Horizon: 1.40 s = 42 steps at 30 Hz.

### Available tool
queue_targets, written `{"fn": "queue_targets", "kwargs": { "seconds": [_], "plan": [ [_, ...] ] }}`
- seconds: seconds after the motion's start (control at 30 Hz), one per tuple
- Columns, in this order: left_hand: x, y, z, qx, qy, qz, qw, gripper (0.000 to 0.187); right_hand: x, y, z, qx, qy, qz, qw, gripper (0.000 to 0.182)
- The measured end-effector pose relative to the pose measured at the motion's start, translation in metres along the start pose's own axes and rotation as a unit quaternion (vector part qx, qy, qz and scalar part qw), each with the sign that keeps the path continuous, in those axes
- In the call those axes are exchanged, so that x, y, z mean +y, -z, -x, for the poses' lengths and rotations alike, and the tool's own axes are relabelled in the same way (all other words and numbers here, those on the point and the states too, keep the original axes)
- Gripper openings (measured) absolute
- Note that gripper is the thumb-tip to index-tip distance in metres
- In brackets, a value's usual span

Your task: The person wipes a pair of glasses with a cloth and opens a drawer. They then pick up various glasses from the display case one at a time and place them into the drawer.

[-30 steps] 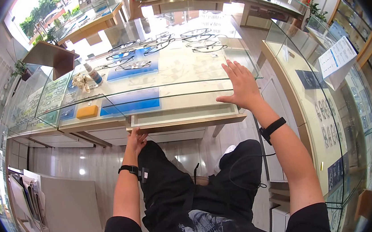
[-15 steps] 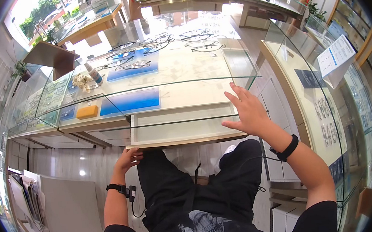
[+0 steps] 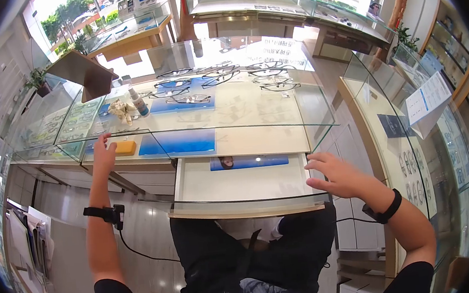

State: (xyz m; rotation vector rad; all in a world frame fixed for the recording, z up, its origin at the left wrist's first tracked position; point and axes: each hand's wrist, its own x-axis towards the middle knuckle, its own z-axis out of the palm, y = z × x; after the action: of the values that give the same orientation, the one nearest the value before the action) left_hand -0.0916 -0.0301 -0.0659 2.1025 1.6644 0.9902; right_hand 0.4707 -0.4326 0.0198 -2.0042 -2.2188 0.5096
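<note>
My left hand (image 3: 104,151) is raised at the left front edge of the glass display case (image 3: 255,128). Its fingers are parted and hold nothing. Right beside it, behind the glass, lies an orange-yellow box (image 3: 126,148). My right hand (image 3: 336,175), also empty with fingers spread, hovers at the right side of a pulled-out white drawer (image 3: 244,188). A blue printed sheet (image 3: 258,160) shows at the drawer's back. Several pairs of eyeglasses (image 3: 189,99) rest on the glass top, near a spray bottle (image 3: 139,102) and a crumpled cloth (image 3: 123,112).
Another glass case (image 3: 410,158) with eyeglasses and a folded white sign (image 3: 429,99) runs along the right. A brown stand (image 3: 83,73) sits at the far left of the countertop. At lower left is a grey cabinet (image 3: 66,247) with papers. My legs are under the drawer.
My left hand has left the drawer's front left corner and risen to the case's left edge. The drawer extends further toward me, with the blue sheet showing inside. My view has shifted.
</note>
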Motion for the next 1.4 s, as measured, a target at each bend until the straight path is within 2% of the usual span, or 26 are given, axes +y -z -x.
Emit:
{"fn": "queue_targets", "kwargs": {
  "seconds": [0.03, 0.07, 0.1, 0.13, 0.17, 0.23, 0.27, 0.33, 0.37, 0.4, 0.43, 0.5, 0.57, 0.6, 0.67, 0.8, 0.83, 0.9, 1.03, 1.1, 1.27, 1.4],
  "plan": [
    [0.011, -0.005, -0.01, 0.038, -0.063, -0.08, 0.994, 0.043, 0.006, 0.016, -0.005, 0.038, -0.002, 0.011, 0.999, 0.053],
    [0.021, -0.014, -0.019, 0.044, -0.063, -0.072, 0.994, 0.043, 0.013, 0.033, -0.01, 0.077, -0.004, 0.023, 0.997, 0.049],
    [0.027, -0.025, -0.028, 0.081, -0.034, -0.135, 0.987, 0.045, 0.026, 0.042, -0.016, 0.131, 0.007, 0.078, 0.988, 0.042],
    [0.034, -0.033, -0.038, 0.118, -0.003, -0.195, 0.974, 0.046, 0.04, 0.054, -0.022, 0.135, 0.007, 0.089, 0.987, 0.042],
    [0.04, -0.038, -0.048, 0.125, -0.003, -0.185, 0.975, 0.046, 0.055, 0.067, -0.028, 0.162, 0.006, 0.146, 0.976, 0.039],
    [0.055, -0.05, -0.067, 0.115, 0.176, -0.178, 0.961, 0.049, 0.079, 0.093, -0.037, 0.193, -0.009, 0.248, 0.949, 0.031],
    [0.061, -0.057, -0.073, 0.118, 0.177, -0.166, 0.963, 0.049, 0.09, 0.107, -0.041, 0.195, -0.01, 0.26, 0.946, 0.031],
    [0.065, -0.062, -0.074, 0.178, 0.249, -0.18, 0.935, 0.051, 0.117, 0.13, -0.049, 0.207, -0.049, 0.327, 0.921, 0.028],
    [0.068, -0.064, -0.074, 0.177, 0.254, -0.176, 0.934, 0.051, 0.144, 0.138, -0.054, 0.228, -0.043, 0.362, 0.903, 0.026],
    [0.071, -0.066, -0.072, 0.198, 0.253, -0.189, 0.928, 0.048, 0.163, 0.148, -0.06, 0.223, -0.04, 0.365, 0.903, 0.026],
    [0.073, -0.067, -0.069, 0.219, 0.251, -0.201, 0.921, 0.045, 0.175, 0.16, -0.067, 0.239, -0.075, 0.378, 0.891, 0.024],
    [0.078, -0.065, -0.064, 0.219, 0.246, -0.2, 0.923, 0.042, 0.19, 0.177, -0.085, 0.253, -0.111, 0.392, 0.877, 0.022],
    [0.083, -0.065, -0.064, 0.223, 0.239, -0.197, 0.924, 0.04, 0.187, 0.191, -0.112, 0.358, -0.161, 0.33, 0.859, 0.017],
    [0.084, -0.066, -0.064, 0.23, 0.235, -0.208, 0.921, 0.038, 0.182, 0.191, -0.129, 0.357, -0.159, 0.33, 0.859, 0.017],
    [0.084, -0.065, -0.064, 0.239, 0.232, -0.22, 0.917, 0.037, 0.163, 0.183, -0.177, 0.389, -0.049, 0.229, 0.891, 0.012],
    [0.083, -0.065, -0.065, 0.23, 0.227, -0.223, 0.92, 0.036, 0.126, 0.155, -0.257, 0.274, 0.095, 0.173, 0.941, 0.01],
    [0.082, -0.065, -0.065, 0.229, 0.229, -0.224, 0.919, 0.036, 0.121, 0.149, -0.271, 0.273, 0.095, 0.173, 0.942, 0.01],
    [0.081, -0.065, -0.066, 0.228, 0.231, -0.226, 0.918, 0.035, 0.113, 0.141, -0.297, 0.183, 0.085, 0.148, 0.968, 0.01],
    [0.081, -0.065, -0.065, 0.234, 0.225, -0.226, 0.918, 0.034, 0.11, 0.129, -0.325, 0.144, 0.076, 0.151, 0.975, 0.008],
    [0.083, -0.065, -0.063, 0.234, 0.226, -0.225, 0.918, 0.034, 0.116, 0.128, -0.336, 0.093, 0.072, 0.16, 0.98, 0.007],
    [0.076, -0.067, -0.065, 0.236, 0.219, -0.225, 0.919, 0.035, 0.124, 0.123, -0.345, 0.079, 0.066, 0.118, 0.988, 0.009],
    [0.081, -0.066, -0.064, 0.234, 0.224, -0.226, 0.919, 0.036, 0.122, 0.122, -0.34, 0.086, -0.008, 0.103, 0.991, 0.011]
  ]
}}
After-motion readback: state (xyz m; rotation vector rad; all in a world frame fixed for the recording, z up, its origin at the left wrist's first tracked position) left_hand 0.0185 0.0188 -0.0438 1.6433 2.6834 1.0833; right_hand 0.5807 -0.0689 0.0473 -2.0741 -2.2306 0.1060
